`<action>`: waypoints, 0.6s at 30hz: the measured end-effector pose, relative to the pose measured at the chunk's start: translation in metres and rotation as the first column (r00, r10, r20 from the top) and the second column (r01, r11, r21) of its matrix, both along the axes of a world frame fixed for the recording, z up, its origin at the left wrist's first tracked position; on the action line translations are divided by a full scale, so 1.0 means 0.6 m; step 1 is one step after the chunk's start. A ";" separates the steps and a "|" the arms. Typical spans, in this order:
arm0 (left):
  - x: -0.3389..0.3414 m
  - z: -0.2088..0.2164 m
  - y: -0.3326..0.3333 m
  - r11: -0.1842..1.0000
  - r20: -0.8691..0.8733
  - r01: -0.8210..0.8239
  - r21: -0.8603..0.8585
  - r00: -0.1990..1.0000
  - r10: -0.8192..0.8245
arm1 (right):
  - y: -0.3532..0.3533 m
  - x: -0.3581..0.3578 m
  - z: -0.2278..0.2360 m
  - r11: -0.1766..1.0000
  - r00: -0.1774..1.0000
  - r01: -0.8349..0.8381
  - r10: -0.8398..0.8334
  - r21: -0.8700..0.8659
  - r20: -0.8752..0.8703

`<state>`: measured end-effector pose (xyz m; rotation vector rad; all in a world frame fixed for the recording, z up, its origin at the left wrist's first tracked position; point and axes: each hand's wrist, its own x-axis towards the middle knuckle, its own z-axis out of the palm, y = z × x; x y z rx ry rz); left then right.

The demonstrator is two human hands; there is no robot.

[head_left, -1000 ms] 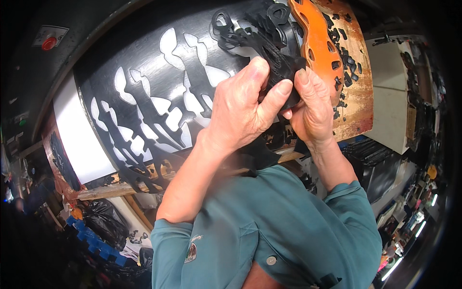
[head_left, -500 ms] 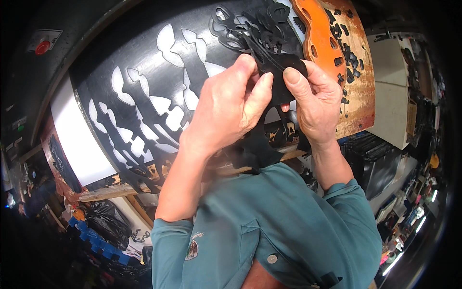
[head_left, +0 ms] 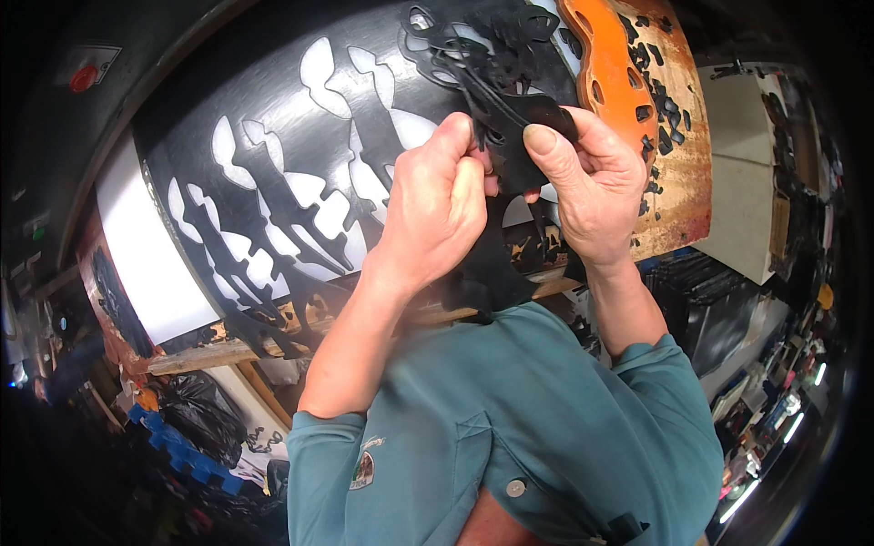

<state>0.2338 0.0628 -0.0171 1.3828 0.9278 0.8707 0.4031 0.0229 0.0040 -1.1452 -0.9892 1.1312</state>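
Black flat cut-out piece of thin sheet material (head_left: 519, 136) sits pinched between both hands, raised just in front of the big black sheet with pale shaped openings (head_left: 273, 191). From where I watch, my left hand (head_left: 437, 209) is curled nearly closed, thumb and fingertips clamped on the piece's near edge, while my right hand (head_left: 592, 191) grips its other side with thumb pressed flat on top. I judge the separating to be partway: many shapes already stand empty in the sheet, a tangle of black offcuts (head_left: 473, 45) hangs above, and small black bits dot the orange, rusty board (head_left: 655, 118), yet this piece looks still joined to a trailing strip below
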 end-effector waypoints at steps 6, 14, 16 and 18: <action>0.001 0.011 0.002 0.985 0.003 0.056 0.162 0.998 -0.057 | 0.011 0.002 -0.004 0.999 0.998 0.009 -0.007 0.034 -0.070; -0.004 -0.007 0.022 0.920 -0.067 0.072 0.385 0.997 -0.050 | 0.007 -0.007 -0.005 0.998 0.997 0.029 -0.033 -0.059 -0.065; -0.009 -0.017 0.026 0.892 -0.094 0.091 0.442 0.994 -0.055 | 0.007 -0.010 -0.006 0.998 0.998 0.033 -0.036 -0.051 -0.053; -0.012 -0.025 0.026 0.896 -0.060 0.086 0.436 0.996 -0.066 | 0.008 -0.012 -0.007 0.999 0.998 0.029 -0.031 -0.038 -0.060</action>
